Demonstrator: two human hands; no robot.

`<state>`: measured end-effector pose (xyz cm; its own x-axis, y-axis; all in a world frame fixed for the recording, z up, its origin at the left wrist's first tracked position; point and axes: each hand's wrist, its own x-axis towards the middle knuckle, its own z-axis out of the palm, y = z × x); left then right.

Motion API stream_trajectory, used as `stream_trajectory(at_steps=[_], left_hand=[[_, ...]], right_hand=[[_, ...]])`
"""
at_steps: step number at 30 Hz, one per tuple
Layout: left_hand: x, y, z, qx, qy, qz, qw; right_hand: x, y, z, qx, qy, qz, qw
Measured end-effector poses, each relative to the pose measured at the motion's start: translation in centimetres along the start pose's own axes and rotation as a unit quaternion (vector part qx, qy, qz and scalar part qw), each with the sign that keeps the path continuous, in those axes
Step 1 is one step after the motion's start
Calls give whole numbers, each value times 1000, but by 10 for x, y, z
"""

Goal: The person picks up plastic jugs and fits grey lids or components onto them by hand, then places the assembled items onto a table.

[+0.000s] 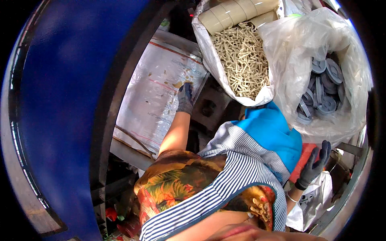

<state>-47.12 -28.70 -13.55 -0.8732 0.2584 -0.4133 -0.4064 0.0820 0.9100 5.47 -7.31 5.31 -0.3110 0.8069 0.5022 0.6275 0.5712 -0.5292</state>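
Observation:
My left hand [185, 99], in a grey glove with dark fingertips, lies over a table covered with clear-white plastic sheeting [140, 92]. Its fingers stretch forward, and I see nothing gripped in them. Small tan scraps [177, 84] are scattered on the sheeting beside the fingertips. Off to the right, my right hand [313, 166], gloved the same way, is raised with its fingers spread and nothing in it. Behind that hand is a red surface [302, 160], partly hidden.
A white sack [263, 97] of small beige pieces [241, 56] stands ahead, a cream ribbed tube [237, 14] lying across its top. To its right, a clear plastic bag [281, 60] holds grey round plastic parts [325, 104]. A large blue panel [68, 100] borders the left side.

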Motion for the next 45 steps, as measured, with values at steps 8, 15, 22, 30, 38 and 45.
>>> stream_trajectory(at_steps=[8,15,22,30,38,45], left_hand=[[-9,-15,19,-85,-64,-8,994],[-1,-22,6,-90,-31,-32,995],[12,-6,10,139,296,228,917],[68,57,-8,669,1,102,736],[34,71,-39,678,-120,168,705],[-170,193,43,326,-256,466,782]], right_hand=[[2,-9,-2,-61,-35,-30,997],[4,-24,7,-86,-77,-49,992],[6,-26,11,-124,-89,-70,986],[8,-33,14,-132,-107,-49,984],[9,-43,13,-116,-114,-52,985],[31,-105,19,184,-177,-39,966]])
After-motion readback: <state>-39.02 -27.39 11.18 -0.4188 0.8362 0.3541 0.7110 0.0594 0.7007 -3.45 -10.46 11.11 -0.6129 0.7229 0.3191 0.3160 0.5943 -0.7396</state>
